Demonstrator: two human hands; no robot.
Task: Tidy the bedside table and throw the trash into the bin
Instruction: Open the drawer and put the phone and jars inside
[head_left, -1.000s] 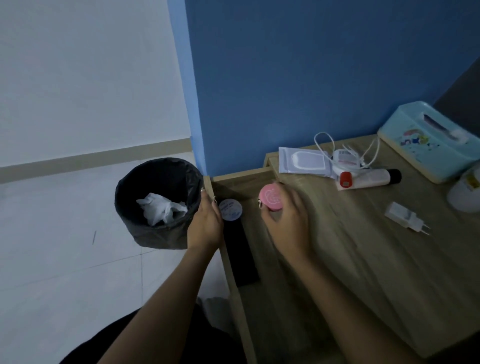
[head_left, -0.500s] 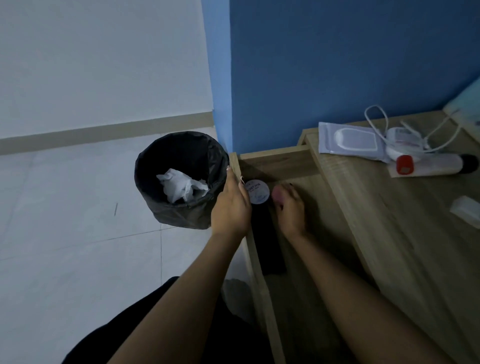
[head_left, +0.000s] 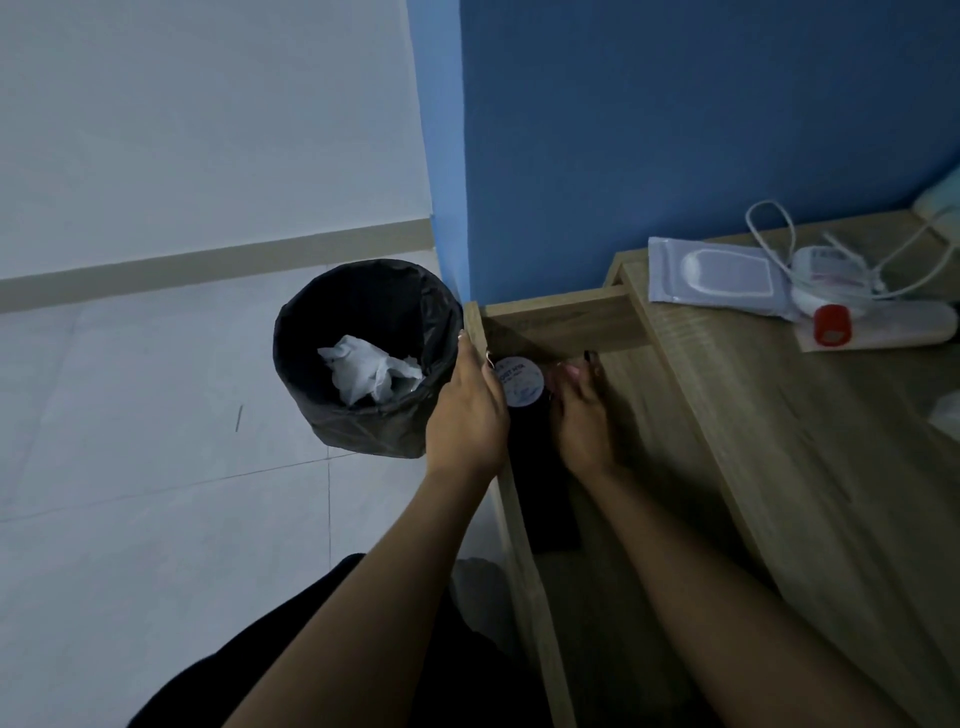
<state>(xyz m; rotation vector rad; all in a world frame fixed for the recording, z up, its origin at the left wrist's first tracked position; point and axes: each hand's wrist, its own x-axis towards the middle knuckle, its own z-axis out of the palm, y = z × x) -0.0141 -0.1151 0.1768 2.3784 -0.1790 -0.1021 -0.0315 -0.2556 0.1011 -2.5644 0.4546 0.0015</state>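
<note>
The bedside table's drawer (head_left: 566, 325) stands pulled out beside the black-lined bin (head_left: 363, 436), which holds a crumpled white tissue (head_left: 369, 374). My left hand (head_left: 467, 410) grips the drawer's left wall, thumb inside and fingers outside. My right hand (head_left: 579, 415) reaches down into the drawer's back left corner, its fingers curled over a pink jar (head_left: 565, 372) that shows only as a sliver. A white-lidded jar (head_left: 519, 383) stands between the two hands. It rests on a flat black object (head_left: 545, 499) lying along the drawer's left side.
On the tabletop (head_left: 779, 441) lie a wipes pack (head_left: 722, 270), a white cable (head_left: 774, 228) around a small white device (head_left: 826, 267), and a red-capped tube (head_left: 883, 327). A teal box (head_left: 943, 205) and a white charger (head_left: 948, 415) sit at the right edge. The blue wall rises behind.
My right hand has carried the pink jar from the tabletop's edge down into the drawer, next to the white-lidded jar. The view has swung left; my left hand has stayed on the drawer wall.
</note>
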